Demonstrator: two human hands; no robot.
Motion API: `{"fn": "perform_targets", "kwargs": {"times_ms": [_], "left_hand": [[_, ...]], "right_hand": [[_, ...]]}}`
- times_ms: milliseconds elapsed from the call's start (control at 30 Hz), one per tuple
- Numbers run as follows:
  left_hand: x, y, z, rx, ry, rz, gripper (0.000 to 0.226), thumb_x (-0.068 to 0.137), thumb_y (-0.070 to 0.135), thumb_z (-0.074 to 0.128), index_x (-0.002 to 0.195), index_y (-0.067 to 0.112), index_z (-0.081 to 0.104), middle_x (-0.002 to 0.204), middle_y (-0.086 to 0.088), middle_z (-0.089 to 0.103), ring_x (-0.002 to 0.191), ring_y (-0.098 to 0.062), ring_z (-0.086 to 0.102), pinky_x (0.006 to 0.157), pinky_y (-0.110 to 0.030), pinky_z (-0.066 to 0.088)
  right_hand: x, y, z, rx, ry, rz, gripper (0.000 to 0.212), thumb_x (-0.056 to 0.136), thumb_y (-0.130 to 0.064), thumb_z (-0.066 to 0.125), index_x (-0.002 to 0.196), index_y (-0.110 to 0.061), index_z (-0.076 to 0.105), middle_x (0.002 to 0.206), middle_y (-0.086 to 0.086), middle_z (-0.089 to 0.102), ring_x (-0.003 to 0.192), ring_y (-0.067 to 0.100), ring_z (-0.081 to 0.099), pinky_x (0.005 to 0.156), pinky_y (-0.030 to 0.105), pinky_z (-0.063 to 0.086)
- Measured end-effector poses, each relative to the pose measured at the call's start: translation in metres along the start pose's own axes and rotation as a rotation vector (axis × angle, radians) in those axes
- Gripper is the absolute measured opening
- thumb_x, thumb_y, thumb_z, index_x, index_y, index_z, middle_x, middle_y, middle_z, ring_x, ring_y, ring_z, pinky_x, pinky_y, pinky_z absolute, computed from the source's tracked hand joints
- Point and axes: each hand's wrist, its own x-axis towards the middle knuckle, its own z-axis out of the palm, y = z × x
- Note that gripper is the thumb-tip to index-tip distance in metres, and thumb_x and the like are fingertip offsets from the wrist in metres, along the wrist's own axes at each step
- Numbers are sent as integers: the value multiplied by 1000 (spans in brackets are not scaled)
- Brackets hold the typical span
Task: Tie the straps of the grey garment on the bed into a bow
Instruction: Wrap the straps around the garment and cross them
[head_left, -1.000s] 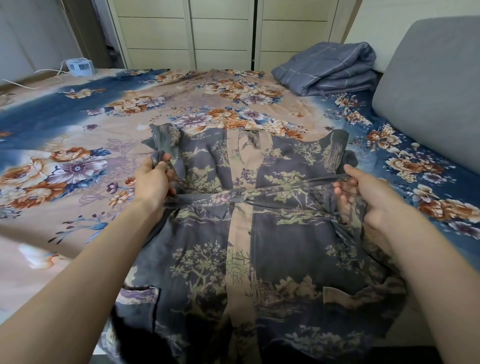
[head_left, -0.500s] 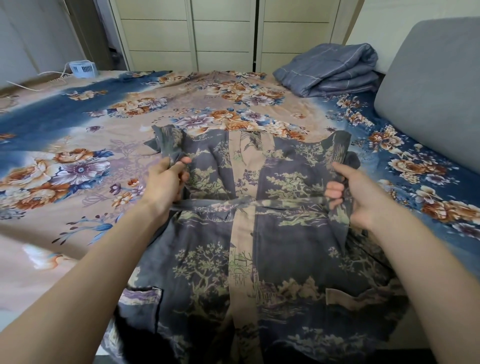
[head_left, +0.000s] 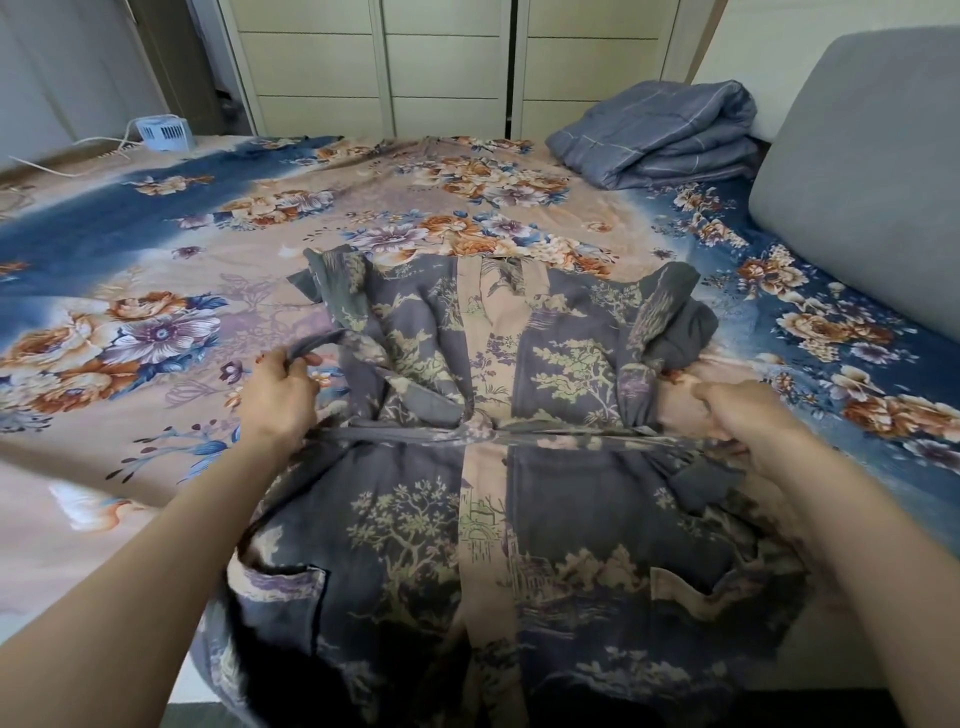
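The grey garment (head_left: 395, 525), printed with pale trees and a tan centre band, lies flat on the bed in front of me. Its two straps cross in a knot (head_left: 478, 430) at the waist and stretch tight to both sides. My left hand (head_left: 283, 397) grips the left strap (head_left: 384, 434), and a loop of it sticks up past my fingers. My right hand (head_left: 743, 415) is closed on the right strap (head_left: 582, 439) at the garment's right edge.
The floral bedsheet (head_left: 156, 249) spreads far to the left and behind. A folded blue quilt (head_left: 665, 135) lies at the back right, next to a grey cushion (head_left: 872, 171). A small white fan (head_left: 163, 132) with a cable sits at the far left edge.
Both hands have pulled outward, away from each other, drawing the straps tight so the crossing has cinched into a small knot at the waist. The garment's waist has bunched.
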Motion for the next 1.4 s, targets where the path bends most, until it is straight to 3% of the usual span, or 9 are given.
{"fn": "perform_targets", "kwargs": {"times_ms": [333, 567, 700, 800, 867, 967, 1033, 1167, 1400], "left_hand": [[19, -22, -15, 21, 189, -116, 38, 94, 25, 34, 116, 11, 62, 116, -23, 69, 108, -45, 63, 97, -54, 50], [25, -38, -32, -47, 332, -325, 39, 97, 14, 36, 127, 3, 60, 130, -27, 64, 120, -45, 58, 106, -48, 45], [16, -24, -29, 116, 159, -275, 43, 94, 11, 47, 136, 3, 49, 132, -25, 60, 121, -45, 57, 104, -49, 45], [2, -10, -20, 605, 17, -118, 74, 83, 16, 67, 144, -7, 31, 147, -32, 38, 136, -47, 37, 114, -52, 33], [-4, 1, -15, 733, 4, 120, 69, 80, 20, 69, 139, 0, 41, 141, -28, 43, 132, -44, 40, 111, -53, 35], [-14, 25, -7, 537, -243, 435, 31, 83, 29, 55, 111, 20, 64, 113, -11, 68, 104, -34, 64, 91, -46, 52], [-25, 34, 1, 528, -441, 527, 18, 88, 33, 55, 98, 24, 67, 100, -4, 72, 94, -30, 67, 85, -40, 53], [-36, 30, 10, 650, -533, 663, 25, 96, 45, 58, 92, 22, 65, 94, 3, 63, 94, -20, 51, 87, -37, 43], [-44, 36, 8, 498, -674, 744, 21, 91, 38, 71, 80, 29, 56, 78, 10, 63, 76, -12, 58, 73, -31, 44]], "right_hand": [[15, 13, -16, -38, 250, 167, 53, 95, -23, 56, 138, 7, 51, 138, 24, 58, 124, 45, 56, 99, 47, 47], [12, 15, -32, 10, 406, 165, 50, 96, -37, 49, 124, 2, 61, 127, 26, 64, 113, 46, 61, 94, 50, 49], [3, 4, -21, -134, 259, -48, 45, 102, -38, 48, 108, 4, 63, 119, 27, 65, 104, 42, 60, 81, 40, 40], [-2, -6, -8, -262, 76, -181, 47, 88, -45, 64, 109, -4, 61, 114, 21, 66, 104, 37, 62, 83, 39, 44], [-8, -14, -1, -484, 93, -303, 56, 75, -47, 69, 117, -11, 59, 123, 17, 60, 115, 35, 56, 97, 45, 47], [-39, -36, 12, -646, 199, -550, 63, 82, -27, 75, 137, -12, 48, 136, 14, 48, 130, 33, 45, 111, 48, 38], [-62, -51, 24, -586, 62, -693, 46, 84, -26, 74, 126, -19, 57, 120, 2, 64, 115, 23, 61, 104, 46, 47], [-95, -48, 58, -692, -398, -794, 19, 82, -37, 79, 98, -28, 72, 85, -21, 69, 85, 5, 67, 85, 36, 57], [-102, -45, 84, -851, -411, -855, 20, 85, -47, 74, 94, -29, 75, 92, -11, 75, 91, 17, 67, 82, 36, 55]]}}
